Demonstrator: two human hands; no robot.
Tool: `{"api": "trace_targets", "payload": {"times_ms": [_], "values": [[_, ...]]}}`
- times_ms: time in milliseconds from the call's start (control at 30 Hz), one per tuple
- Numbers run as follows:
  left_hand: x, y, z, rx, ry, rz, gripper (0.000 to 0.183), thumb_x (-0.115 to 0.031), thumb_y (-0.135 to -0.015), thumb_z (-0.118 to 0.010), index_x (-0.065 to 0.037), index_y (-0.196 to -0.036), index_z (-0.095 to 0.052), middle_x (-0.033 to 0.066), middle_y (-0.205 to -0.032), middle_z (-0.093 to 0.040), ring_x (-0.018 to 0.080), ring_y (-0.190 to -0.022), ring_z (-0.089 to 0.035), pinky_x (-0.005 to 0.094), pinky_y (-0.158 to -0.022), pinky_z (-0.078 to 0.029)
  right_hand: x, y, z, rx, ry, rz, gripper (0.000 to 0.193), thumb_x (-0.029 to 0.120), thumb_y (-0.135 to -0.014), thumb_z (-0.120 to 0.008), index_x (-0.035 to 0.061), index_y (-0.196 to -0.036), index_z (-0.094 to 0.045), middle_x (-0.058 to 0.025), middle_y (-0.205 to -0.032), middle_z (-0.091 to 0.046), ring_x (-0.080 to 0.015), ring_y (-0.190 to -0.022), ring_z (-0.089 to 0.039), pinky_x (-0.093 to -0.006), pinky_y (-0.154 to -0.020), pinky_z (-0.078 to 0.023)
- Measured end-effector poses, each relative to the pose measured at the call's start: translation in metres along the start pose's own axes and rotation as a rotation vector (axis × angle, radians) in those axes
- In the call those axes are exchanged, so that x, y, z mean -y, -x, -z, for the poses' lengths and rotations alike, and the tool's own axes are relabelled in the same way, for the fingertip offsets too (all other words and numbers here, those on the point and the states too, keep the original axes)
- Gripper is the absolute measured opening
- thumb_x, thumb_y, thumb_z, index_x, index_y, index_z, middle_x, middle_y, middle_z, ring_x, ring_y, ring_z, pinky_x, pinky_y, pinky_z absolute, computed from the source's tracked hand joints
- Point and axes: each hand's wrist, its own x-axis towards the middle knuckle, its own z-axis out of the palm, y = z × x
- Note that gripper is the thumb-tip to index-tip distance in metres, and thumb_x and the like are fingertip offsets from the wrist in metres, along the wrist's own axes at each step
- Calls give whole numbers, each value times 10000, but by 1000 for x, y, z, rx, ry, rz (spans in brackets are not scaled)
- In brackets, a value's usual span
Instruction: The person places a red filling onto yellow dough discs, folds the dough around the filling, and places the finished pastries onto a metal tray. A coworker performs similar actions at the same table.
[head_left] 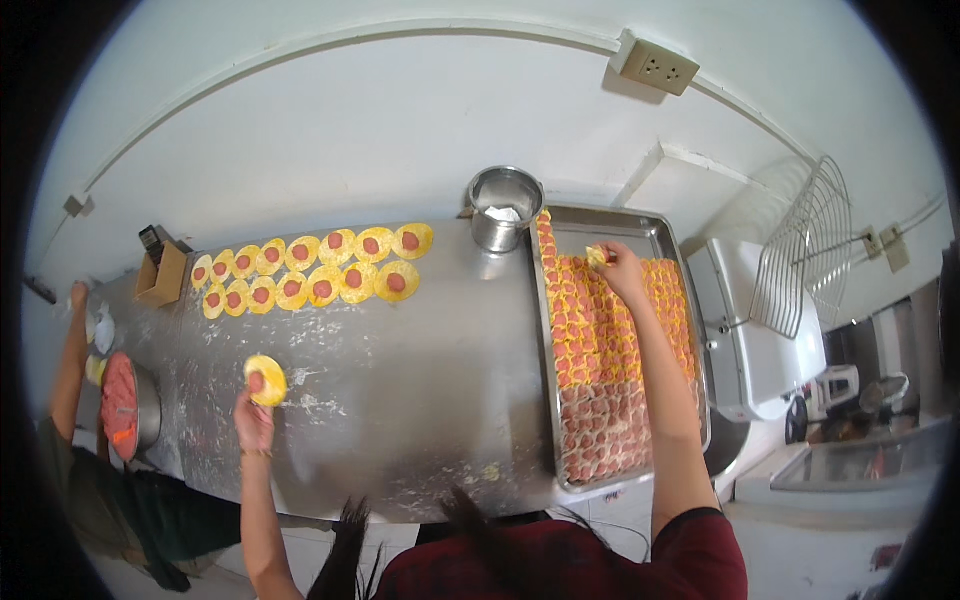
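Observation:
My left hand (254,425) is above the left part of the steel table (430,370), closed on a round yellow dumpling wrapper (273,376) with a dab of pink filling on it. Over the far end of the metal tray (549,380), my right hand (625,272) pinches a small yellow dumpling (596,256). Tight rows of open-topped dumplings (600,345) fill most of the tray, yellow-edged farther back and paler toward me. Two rows of flat wrappers (323,287), each topped with filling, lie along the table's far left side.
A steel pot (503,230) with white powder stands beside the tray's far left corner. At left are a small cardboard box (162,276) and a bowl of pink filling (147,405), with another person's arm (70,365) near it. A wire rack (800,255) hangs at right.

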Motion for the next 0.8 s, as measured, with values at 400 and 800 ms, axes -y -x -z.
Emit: {"api": "trace_targets", "payload": {"times_ms": [400, 800], "values": [[239, 245, -190, -318, 44, 139, 329, -158, -907, -511, 21, -1183, -510, 114, -1160, -602, 226, -1056, -605, 345, -911, -521, -118, -102, -11, 465, 228, 142, 288, 88, -664, -621, 104, -940, -704, -163, -904, -679, -329, -856, -648, -399, -767, -513], [268, 257, -208, -277, 28, 116, 311, -155, -925, -477, 15, -1185, -499, 116, -1173, -592, 225, -1073, -596, 345, -923, -512, -104, -88, -15, 654, 183, 214, 300, 58, -651, -609, 92, -928, -721, -167, -825, -681, -304, -769, -655, -367, -724, -517]]}}
